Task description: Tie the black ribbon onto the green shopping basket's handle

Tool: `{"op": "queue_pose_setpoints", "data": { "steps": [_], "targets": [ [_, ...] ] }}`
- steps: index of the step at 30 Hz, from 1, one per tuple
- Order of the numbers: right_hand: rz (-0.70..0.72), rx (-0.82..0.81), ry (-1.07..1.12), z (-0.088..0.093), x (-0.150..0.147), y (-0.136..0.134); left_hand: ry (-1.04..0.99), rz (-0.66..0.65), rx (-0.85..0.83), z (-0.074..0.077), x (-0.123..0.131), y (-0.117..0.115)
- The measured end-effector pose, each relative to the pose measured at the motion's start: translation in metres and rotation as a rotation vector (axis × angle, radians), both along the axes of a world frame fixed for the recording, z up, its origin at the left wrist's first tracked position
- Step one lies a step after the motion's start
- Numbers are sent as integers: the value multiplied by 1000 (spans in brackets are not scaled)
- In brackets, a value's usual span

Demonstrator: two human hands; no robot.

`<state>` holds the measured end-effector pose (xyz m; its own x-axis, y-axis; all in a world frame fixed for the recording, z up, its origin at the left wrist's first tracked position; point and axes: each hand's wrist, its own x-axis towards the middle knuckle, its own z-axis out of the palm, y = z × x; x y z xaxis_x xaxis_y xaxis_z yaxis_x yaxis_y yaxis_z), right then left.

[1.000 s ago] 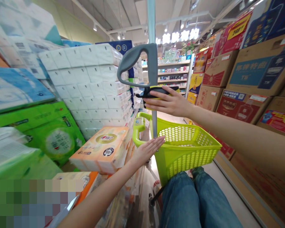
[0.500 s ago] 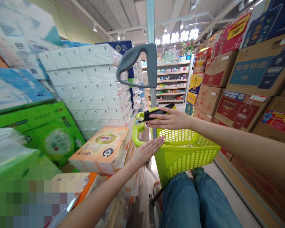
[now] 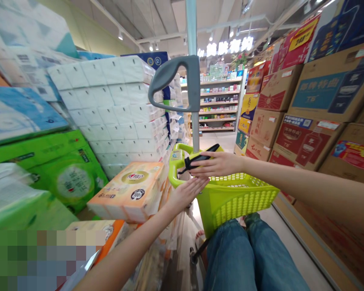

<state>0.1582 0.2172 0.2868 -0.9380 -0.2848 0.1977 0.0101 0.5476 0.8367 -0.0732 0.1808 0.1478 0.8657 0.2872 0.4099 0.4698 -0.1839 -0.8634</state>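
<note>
My right hand [image 3: 219, 164] rests flat on the basket's folding yellow-and-black carry handle [image 3: 198, 157], pressing it low against the rim. My left hand [image 3: 186, 193] is open, fingers together, palm against the near side of the lime-green basket [image 3: 239, 198], just under the right hand. A grey pull handle [image 3: 177, 83] on a metal pole [image 3: 195, 131] rises from the basket's front. My knees in blue jeans [image 3: 245, 254] sit right behind the basket.
Stacks of tissue and toilet paper packs [image 3: 109, 109] line the left, with an orange tissue pack [image 3: 130, 190] closest. Cardboard cartons [image 3: 315, 101] fill the right wall. A narrow aisle floor [image 3: 214, 139] leads to shelves [image 3: 220, 103] at the back.
My right hand has brought the yellow-and-black handle down from high beside the pole to the basket's rim. My left hand stayed at the basket's side.
</note>
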Motion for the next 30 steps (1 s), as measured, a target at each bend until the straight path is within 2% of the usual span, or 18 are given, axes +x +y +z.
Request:
{"op": "queue_pose_setpoints", "data": {
  "steps": [2,5,7,9,13,15,16,18,22,24,26,28,30],
  "targets": [
    [-26,-17,43,28,0,3,3,17,11,4,1,-3],
    [-50,-148,210,75,-2,10,12,25,20,12,2,-8],
    [-64,-209,294,88,-5,12,17,29,24,14,3,-9],
    [-101,-168,324,76,-8,11,15,35,35,14,3,-9],
    [-86,-14,200,12,-8,0,21,39,24,5,1,-4],
    [-40,2,76,-9,-5,-3,18,15,16,1,0,-2],
    [-27,-2,32,-11,-4,-3,15,8,14,0,0,-1],
    [-24,-38,9,3,-2,-1,14,21,17,2,0,-2],
    [6,-227,249,64,-4,11,26,55,28,12,3,-8],
    [-14,-290,367,81,-7,15,28,52,26,15,4,-10],
    [-86,-276,394,76,-9,13,24,52,21,15,4,-10],
    [-145,-208,347,52,-10,8,23,50,13,11,3,-8],
    [-132,-128,258,20,-8,2,20,39,1,6,1,-5]
  ]
}}
